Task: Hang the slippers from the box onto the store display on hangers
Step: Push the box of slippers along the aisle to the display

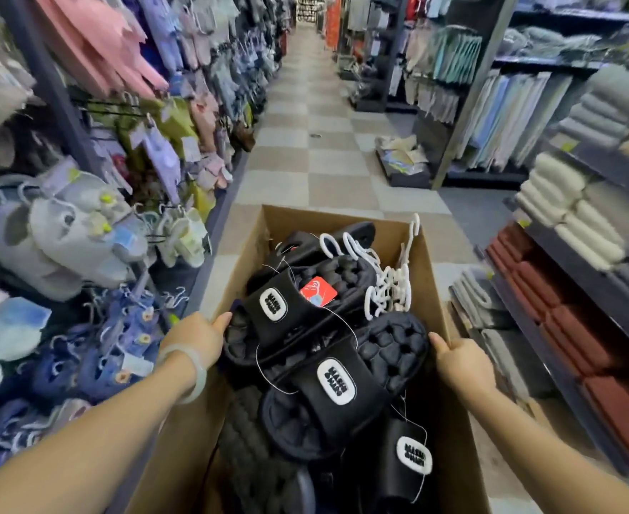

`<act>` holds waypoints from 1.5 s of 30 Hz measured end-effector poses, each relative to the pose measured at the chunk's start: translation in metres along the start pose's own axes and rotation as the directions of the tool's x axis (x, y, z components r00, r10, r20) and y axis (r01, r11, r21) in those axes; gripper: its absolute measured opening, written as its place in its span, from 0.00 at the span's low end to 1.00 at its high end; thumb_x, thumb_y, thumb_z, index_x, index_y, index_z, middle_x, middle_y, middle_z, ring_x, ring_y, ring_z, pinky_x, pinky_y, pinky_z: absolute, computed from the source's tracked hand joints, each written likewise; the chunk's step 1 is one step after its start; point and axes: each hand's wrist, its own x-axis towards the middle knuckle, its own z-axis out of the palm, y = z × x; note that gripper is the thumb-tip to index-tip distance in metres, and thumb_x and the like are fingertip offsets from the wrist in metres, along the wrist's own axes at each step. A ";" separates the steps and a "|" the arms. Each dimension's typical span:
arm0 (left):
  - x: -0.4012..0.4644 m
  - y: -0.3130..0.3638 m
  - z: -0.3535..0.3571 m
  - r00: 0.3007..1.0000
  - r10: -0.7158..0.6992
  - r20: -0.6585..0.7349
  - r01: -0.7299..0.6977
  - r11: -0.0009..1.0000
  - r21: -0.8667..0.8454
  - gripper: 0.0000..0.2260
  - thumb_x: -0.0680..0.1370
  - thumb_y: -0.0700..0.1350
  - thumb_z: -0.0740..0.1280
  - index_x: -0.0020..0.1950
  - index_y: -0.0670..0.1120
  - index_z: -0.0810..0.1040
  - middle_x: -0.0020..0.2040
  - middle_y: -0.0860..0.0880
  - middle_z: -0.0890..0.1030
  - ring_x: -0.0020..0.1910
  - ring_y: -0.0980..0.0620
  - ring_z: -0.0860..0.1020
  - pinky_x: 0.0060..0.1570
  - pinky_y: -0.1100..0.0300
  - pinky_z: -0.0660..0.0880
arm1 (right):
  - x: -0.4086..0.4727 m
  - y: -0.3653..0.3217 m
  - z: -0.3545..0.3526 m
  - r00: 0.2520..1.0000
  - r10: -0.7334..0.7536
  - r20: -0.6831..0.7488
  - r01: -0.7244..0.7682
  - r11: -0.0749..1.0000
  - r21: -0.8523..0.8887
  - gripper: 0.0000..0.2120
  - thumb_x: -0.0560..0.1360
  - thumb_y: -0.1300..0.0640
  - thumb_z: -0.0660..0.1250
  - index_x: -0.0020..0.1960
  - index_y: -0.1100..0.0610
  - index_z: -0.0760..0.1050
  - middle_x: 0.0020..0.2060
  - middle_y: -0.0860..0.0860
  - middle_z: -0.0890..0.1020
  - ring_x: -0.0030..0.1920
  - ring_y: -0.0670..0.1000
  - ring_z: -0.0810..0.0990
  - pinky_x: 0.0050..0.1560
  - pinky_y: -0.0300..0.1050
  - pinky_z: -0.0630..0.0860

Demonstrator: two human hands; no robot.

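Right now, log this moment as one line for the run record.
stage: carrying | left hand: gripping box left wall | right hand: gripping right wall | contents: black slippers, white hangers | hung: none yet

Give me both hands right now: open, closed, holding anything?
Left hand: closed on the left wall of the cardboard box, thumb on the rim.
Right hand: closed on the box's right wall, thumb on the rim.
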 end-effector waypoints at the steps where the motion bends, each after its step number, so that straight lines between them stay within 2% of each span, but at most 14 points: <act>1: 0.026 0.012 0.001 1.000 -0.012 -0.001 0.012 1.000 0.020 0.26 0.79 0.59 0.52 0.33 0.39 0.71 0.34 0.41 0.77 0.35 0.42 0.75 0.36 0.55 0.69 | 0.027 -0.018 0.003 1.000 -0.008 0.008 0.009 1.000 -0.023 0.23 0.78 0.45 0.57 0.45 0.64 0.77 0.51 0.66 0.80 0.54 0.63 0.78 0.50 0.49 0.73; 3: 0.077 0.036 0.001 0.999 -0.037 -0.004 0.037 0.999 0.016 0.25 0.79 0.59 0.52 0.32 0.41 0.68 0.34 0.41 0.78 0.36 0.42 0.76 0.34 0.56 0.67 | 0.081 -0.056 0.005 0.999 -0.034 0.026 0.035 0.999 -0.038 0.25 0.79 0.45 0.56 0.54 0.67 0.77 0.54 0.66 0.80 0.56 0.63 0.78 0.52 0.49 0.73; 6: 0.155 0.063 -0.003 0.998 -0.065 -0.023 0.064 0.997 -0.045 0.26 0.79 0.59 0.53 0.37 0.39 0.75 0.41 0.36 0.81 0.42 0.38 0.80 0.34 0.54 0.68 | 0.155 -0.113 0.010 0.996 -0.081 0.048 0.084 0.994 -0.069 0.25 0.79 0.46 0.55 0.55 0.67 0.76 0.54 0.66 0.79 0.56 0.62 0.77 0.51 0.48 0.72; 10: 0.265 0.094 -0.011 0.995 -0.093 -0.032 0.091 0.994 -0.060 0.26 0.79 0.59 0.53 0.29 0.42 0.68 0.25 0.43 0.73 0.27 0.44 0.72 0.25 0.57 0.60 | 0.253 -0.191 0.026 0.988 -0.150 0.050 0.153 0.984 -0.086 0.23 0.79 0.46 0.55 0.51 0.65 0.77 0.51 0.64 0.81 0.52 0.62 0.79 0.48 0.48 0.72; 12: 0.327 0.111 -0.017 0.994 -0.103 -0.048 0.100 0.993 -0.056 0.26 0.79 0.59 0.53 0.34 0.40 0.73 0.31 0.43 0.77 0.30 0.44 0.75 0.29 0.58 0.65 | 0.304 -0.229 0.039 0.982 -0.177 0.060 0.182 0.980 -0.077 0.23 0.80 0.47 0.54 0.49 0.65 0.78 0.51 0.65 0.81 0.52 0.62 0.79 0.49 0.49 0.72; 14: 0.391 0.130 -0.021 0.994 -0.084 -0.075 0.083 0.996 -0.025 0.26 0.79 0.59 0.53 0.45 0.38 0.78 0.44 0.39 0.82 0.43 0.41 0.79 0.39 0.56 0.70 | 0.353 -0.267 0.052 0.982 -0.181 0.056 0.185 0.980 -0.074 0.24 0.80 0.47 0.55 0.48 0.66 0.78 0.51 0.66 0.81 0.53 0.63 0.79 0.49 0.49 0.72; 16: 0.454 0.153 -0.029 0.996 -0.062 -0.070 0.064 0.998 0.029 0.26 0.79 0.59 0.52 0.51 0.38 0.76 0.51 0.38 0.81 0.51 0.40 0.78 0.46 0.55 0.71 | 0.402 -0.306 0.063 0.986 -0.161 0.049 0.163 0.986 -0.039 0.23 0.79 0.47 0.56 0.46 0.67 0.78 0.50 0.66 0.81 0.52 0.64 0.78 0.49 0.49 0.72; 19: 0.545 0.187 -0.042 0.996 -0.061 -0.068 0.062 0.998 0.014 0.25 0.79 0.58 0.52 0.51 0.37 0.75 0.52 0.37 0.80 0.52 0.39 0.78 0.48 0.53 0.72 | 0.477 -0.364 0.078 0.987 -0.148 0.062 0.148 0.989 0.012 0.23 0.79 0.48 0.56 0.36 0.63 0.75 0.48 0.67 0.81 0.50 0.63 0.79 0.45 0.49 0.71; 24: 0.692 0.244 -0.051 0.997 -0.037 -0.068 0.038 0.999 0.022 0.27 0.79 0.59 0.52 0.53 0.35 0.75 0.53 0.36 0.80 0.54 0.38 0.78 0.48 0.53 0.71 | 0.601 -0.451 0.096 0.994 -0.104 0.036 0.103 0.994 0.029 0.23 0.79 0.48 0.56 0.46 0.68 0.77 0.50 0.67 0.80 0.52 0.63 0.79 0.46 0.48 0.71; 29: 0.845 0.299 -0.039 0.998 -0.035 -0.056 0.037 0.999 0.037 0.27 0.79 0.59 0.52 0.54 0.36 0.76 0.56 0.35 0.79 0.56 0.37 0.76 0.56 0.50 0.73 | 0.735 -0.537 0.118 0.993 -0.107 0.056 0.107 0.994 0.011 0.24 0.80 0.48 0.55 0.51 0.70 0.76 0.54 0.67 0.79 0.56 0.64 0.77 0.53 0.49 0.72; 32: 0.930 0.334 -0.036 0.997 -0.065 -0.039 0.067 0.997 0.042 0.28 0.80 0.58 0.51 0.55 0.35 0.76 0.57 0.35 0.79 0.58 0.38 0.76 0.57 0.51 0.72 | 0.813 -0.595 0.123 0.991 -0.121 0.056 0.120 0.993 0.015 0.23 0.80 0.50 0.56 0.46 0.69 0.77 0.54 0.68 0.79 0.56 0.64 0.77 0.51 0.49 0.71; 38: 1.100 0.393 -0.037 0.991 -0.119 -0.053 0.119 0.993 -0.002 0.27 0.78 0.60 0.53 0.54 0.37 0.76 0.54 0.37 0.80 0.54 0.38 0.77 0.53 0.51 0.73 | 0.965 -0.708 0.143 0.991 -0.117 0.071 0.117 0.993 0.009 0.23 0.79 0.48 0.56 0.30 0.59 0.67 0.51 0.66 0.80 0.53 0.63 0.78 0.48 0.47 0.70; 42: 1.225 0.435 -0.040 0.995 -0.086 -0.050 0.085 0.996 -0.002 0.27 0.79 0.59 0.53 0.55 0.36 0.75 0.54 0.35 0.80 0.53 0.38 0.78 0.51 0.51 0.73 | 1.067 -0.779 0.169 0.990 -0.101 0.098 0.098 0.995 0.025 0.21 0.79 0.47 0.56 0.33 0.59 0.68 0.50 0.65 0.80 0.53 0.63 0.78 0.47 0.46 0.68; 45: 1.321 0.467 -0.044 0.996 -0.076 -0.040 0.076 0.997 0.002 0.26 0.79 0.59 0.53 0.48 0.36 0.75 0.47 0.38 0.81 0.44 0.40 0.78 0.42 0.53 0.72 | 1.143 -0.835 0.186 0.993 -0.080 0.087 0.077 0.996 0.042 0.20 0.79 0.47 0.56 0.37 0.62 0.71 0.50 0.65 0.80 0.53 0.63 0.78 0.48 0.47 0.69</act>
